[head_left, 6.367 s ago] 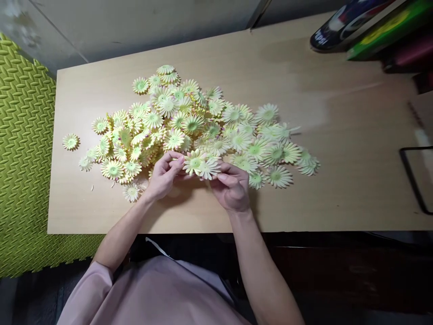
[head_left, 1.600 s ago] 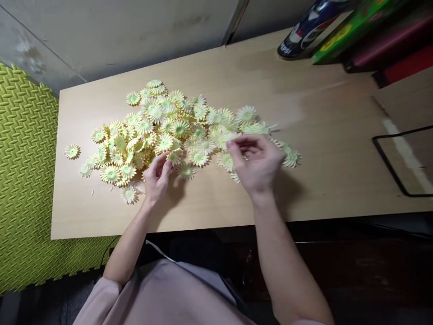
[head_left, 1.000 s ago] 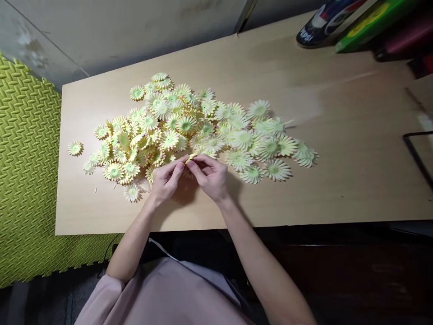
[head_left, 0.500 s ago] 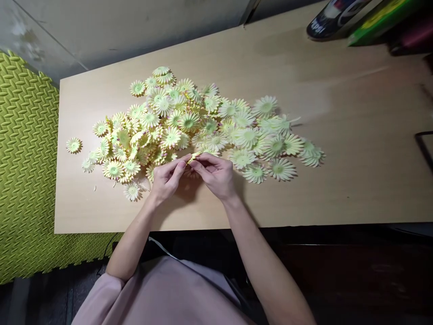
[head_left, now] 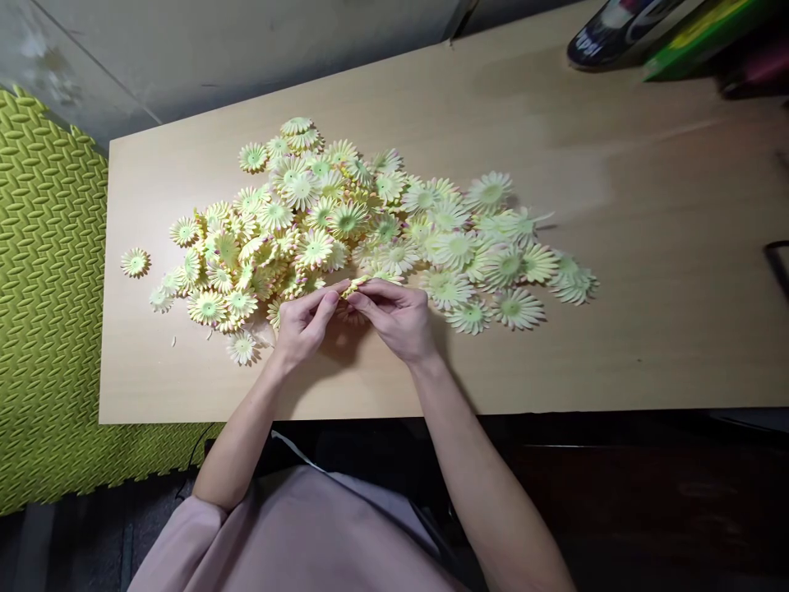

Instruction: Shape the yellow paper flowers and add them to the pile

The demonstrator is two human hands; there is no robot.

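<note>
A wide heap of pale yellow and green paper daisies covers the middle of a light wooden table. My left hand and my right hand meet at the heap's near edge. Both pinch one small yellow flower piece held edge-on between their fingertips. The flatter, spread daisies lie to the right of my right hand, the denser pile to the left.
One daisy lies apart near the table's left edge. A green foam mat borders the table on the left. A dark bottle and a green box sit at the far right corner.
My right hand came back from the spread daisies on the right and joined my left hand on one flower piece. Over the last second both hands have barely moved.
</note>
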